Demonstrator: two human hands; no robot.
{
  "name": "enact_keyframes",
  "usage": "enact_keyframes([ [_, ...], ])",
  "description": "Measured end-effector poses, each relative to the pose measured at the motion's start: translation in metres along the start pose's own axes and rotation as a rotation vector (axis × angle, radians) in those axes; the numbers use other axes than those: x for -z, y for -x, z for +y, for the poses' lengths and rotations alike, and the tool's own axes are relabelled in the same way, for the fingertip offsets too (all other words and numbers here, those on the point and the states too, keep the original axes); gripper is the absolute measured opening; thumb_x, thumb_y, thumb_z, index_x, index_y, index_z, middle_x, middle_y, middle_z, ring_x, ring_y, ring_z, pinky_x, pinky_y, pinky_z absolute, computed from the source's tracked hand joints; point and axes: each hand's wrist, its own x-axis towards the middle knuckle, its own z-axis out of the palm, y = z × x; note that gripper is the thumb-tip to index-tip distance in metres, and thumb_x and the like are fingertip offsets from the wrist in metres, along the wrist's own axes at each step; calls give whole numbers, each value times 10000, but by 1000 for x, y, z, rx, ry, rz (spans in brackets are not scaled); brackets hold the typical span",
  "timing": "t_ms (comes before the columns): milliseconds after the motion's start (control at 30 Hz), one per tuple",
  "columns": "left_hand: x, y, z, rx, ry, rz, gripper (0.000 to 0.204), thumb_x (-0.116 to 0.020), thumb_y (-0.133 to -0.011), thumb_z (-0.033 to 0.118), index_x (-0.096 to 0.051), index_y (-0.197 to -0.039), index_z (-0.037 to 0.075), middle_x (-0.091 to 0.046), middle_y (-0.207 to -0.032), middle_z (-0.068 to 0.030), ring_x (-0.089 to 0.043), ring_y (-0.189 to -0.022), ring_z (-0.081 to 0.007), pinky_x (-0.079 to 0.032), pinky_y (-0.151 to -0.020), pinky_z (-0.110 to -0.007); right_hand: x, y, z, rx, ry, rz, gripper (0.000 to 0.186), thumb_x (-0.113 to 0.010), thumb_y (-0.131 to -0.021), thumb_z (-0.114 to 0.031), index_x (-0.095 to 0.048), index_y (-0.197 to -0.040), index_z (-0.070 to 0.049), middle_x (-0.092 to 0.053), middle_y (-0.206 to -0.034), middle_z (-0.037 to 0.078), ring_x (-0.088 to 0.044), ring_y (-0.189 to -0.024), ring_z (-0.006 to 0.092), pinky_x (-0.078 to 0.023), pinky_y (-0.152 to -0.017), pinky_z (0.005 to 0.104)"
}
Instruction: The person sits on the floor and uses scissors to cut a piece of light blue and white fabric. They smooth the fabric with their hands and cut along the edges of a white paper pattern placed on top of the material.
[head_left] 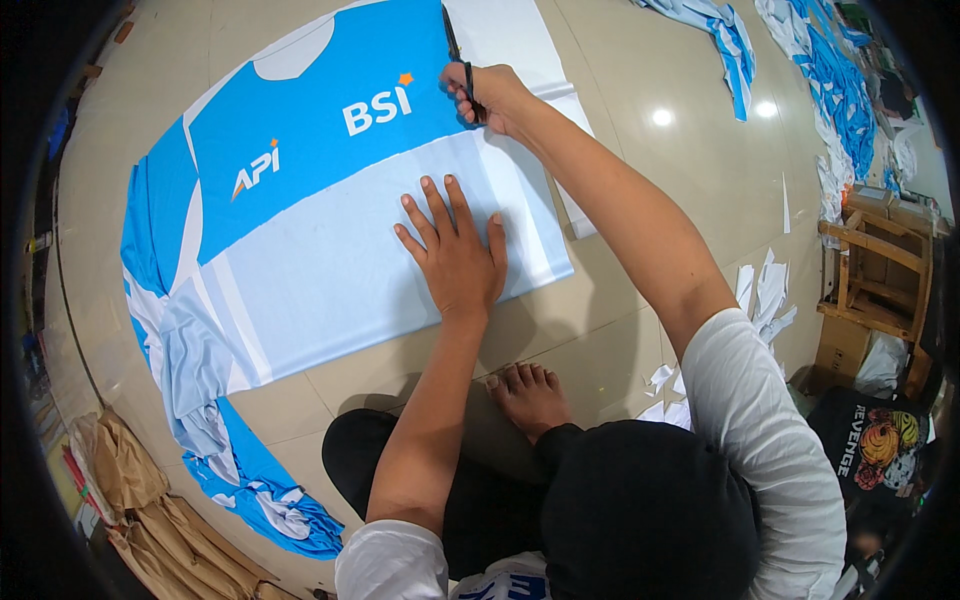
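Note:
My left hand (450,250) lies spread, palm down, on pale blue fabric (320,280) with white bands. Above that lies a bright blue printed shirt panel (280,115) with orange-and-white lettering and a white neck-shaped area at its top. My right hand (488,100) grips black-handled scissors (450,35) at the right edge of the blue panel, their blades pointing away from me. White material (515,45) lies along that edge, to the right of the blades. A bunched length of blue and white fabric (180,330) trails down the left side of the layers.
The work lies on a tiled floor (650,200), beside my bare foot (530,400). Blue fabric heaps (830,90) line the upper right, with white scraps (770,300) below. A wooden frame (880,250) and dark printed bag (860,440) stand right; brown paper (150,500) lies lower left.

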Motion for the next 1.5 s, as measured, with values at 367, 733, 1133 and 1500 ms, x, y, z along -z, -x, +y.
enact_keyframes([
  [367,-2,1,0,-14,3,21,771,-527,-1118,453,-299,-1719,28,-214,-1793,-266,-116,-1651,-555,-148,-1271,-766,-4,-13,-8,14,16,-8,263,-822,-924,-211,-632,-773,-109,-564,-677,-17,-483,-530,78,-411,-478,243],
  [733,-2,0,-2,-14,0,29,766,-535,-1116,449,-314,-1713,24,-222,-1791,-271,-132,-1646,-558,-152,-1271,-763,-8,-11,-11,36,7,-1,251,-829,-918,-195,-640,-779,-108,-576,-681,-18,-497,-538,74,-415,-490,235],
  [1133,-2,1,0,-9,19,34,764,-530,-1117,445,-307,-1719,31,-235,-1790,-273,-138,-1648,-558,-143,-1277,-755,-10,-26,-17,42,14,3,252,-826,-928,-216,-639,-808,-97,-568,-713,-13,-491,-570,78,-418,-517,250],
  [1500,-3,1,-2,-10,23,34,772,-524,-1115,453,-298,-1728,41,-227,-1795,-263,-129,-1653,-550,-127,-1283,-750,-8,-36,-23,49,-21,-15,247,-830,-932,-222,-645,-813,-111,-587,-717,-20,-498,-565,68,-432,-510,243],
])
